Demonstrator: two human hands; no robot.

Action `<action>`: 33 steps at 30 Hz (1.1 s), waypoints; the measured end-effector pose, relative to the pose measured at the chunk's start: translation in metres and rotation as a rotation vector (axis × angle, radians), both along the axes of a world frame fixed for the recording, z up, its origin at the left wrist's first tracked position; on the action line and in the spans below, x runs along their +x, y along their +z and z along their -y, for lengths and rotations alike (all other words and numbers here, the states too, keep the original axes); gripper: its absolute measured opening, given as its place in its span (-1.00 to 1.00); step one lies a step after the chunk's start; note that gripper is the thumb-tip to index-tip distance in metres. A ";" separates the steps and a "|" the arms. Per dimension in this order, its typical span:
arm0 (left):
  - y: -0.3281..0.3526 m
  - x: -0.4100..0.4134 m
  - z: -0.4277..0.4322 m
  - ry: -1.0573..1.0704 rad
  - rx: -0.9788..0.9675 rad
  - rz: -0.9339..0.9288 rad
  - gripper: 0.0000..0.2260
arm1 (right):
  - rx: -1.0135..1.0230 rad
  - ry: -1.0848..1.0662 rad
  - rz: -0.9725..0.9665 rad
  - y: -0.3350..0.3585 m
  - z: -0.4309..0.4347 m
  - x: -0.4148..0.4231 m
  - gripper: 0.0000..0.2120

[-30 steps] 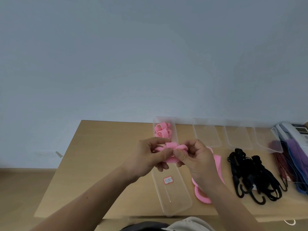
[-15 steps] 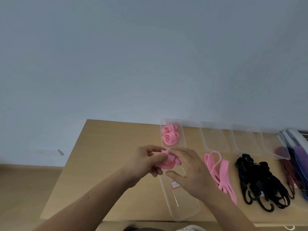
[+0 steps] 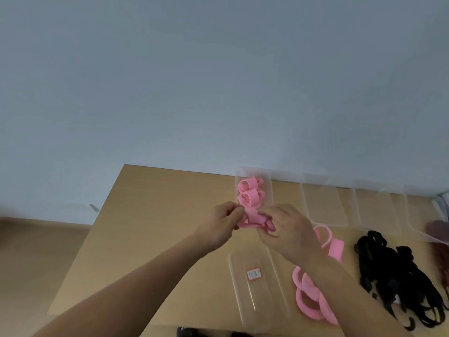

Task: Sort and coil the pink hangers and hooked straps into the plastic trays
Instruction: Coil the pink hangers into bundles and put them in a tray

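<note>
Pale blue-grey wall fills the upper half of the head view, and below it a light wooden counter (image 3: 155,215) runs out to the right edge of the picture.

A long clear plastic tray (image 3: 264,297) lies lengthwise on the counter in front of the person, with a small red-and-white label (image 3: 254,274) on its floor. Two coiled pink hangers (image 3: 250,197) sit touching each other at the far end of this tray.

Just nearer than those coils, both hands hold a partly rolled pink strap hanger (image 3: 254,221) above the tray. The left hand (image 3: 220,226) has its fingers curled and pinches the left end of the hanger. The right hand (image 3: 289,229) is curled round the right end, its back turned to the camera, so how the fingertips lie is hidden.

Right of the tray, a loose heap of flat pink hangers (image 3: 308,305) lies on the counter, partly covered by the right forearm. Further right lies a tangle of black hooked straps (image 3: 401,276). Three more clear plastic trays (image 3: 323,207) stand side by side along the far edge. A dark red bundle (image 3: 437,228) shows at the right border, too blurred to tell more.
</note>
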State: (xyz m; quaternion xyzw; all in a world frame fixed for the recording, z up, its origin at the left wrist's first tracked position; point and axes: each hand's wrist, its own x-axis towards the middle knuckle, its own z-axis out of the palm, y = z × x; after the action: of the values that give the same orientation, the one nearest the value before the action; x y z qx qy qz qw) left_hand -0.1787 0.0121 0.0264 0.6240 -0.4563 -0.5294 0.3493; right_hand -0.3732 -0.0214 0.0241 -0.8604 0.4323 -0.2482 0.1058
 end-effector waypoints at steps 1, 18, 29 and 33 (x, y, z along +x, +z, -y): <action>-0.003 -0.002 0.007 0.012 -0.022 0.094 -0.79 | 0.019 0.000 -0.004 -0.002 0.008 -0.002 -0.67; -0.047 -0.015 0.147 -0.395 -0.041 0.945 -0.62 | 0.351 0.231 -0.231 -0.036 0.115 -0.003 -0.53; -0.051 -0.018 0.149 -0.458 -0.120 1.028 -0.71 | 0.255 0.296 -0.367 -0.055 0.123 0.011 -0.79; -0.053 -0.018 0.145 -0.428 -0.129 0.976 -0.70 | 0.203 0.291 -0.453 -0.064 0.119 0.010 -0.65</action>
State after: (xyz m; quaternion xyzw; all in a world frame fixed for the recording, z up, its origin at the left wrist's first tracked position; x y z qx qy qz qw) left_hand -0.1962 -0.1329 -0.0265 0.6679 -0.7144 -0.2080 0.0182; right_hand -0.3631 -0.1401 -0.0396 -0.9320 0.3394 0.0127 0.1265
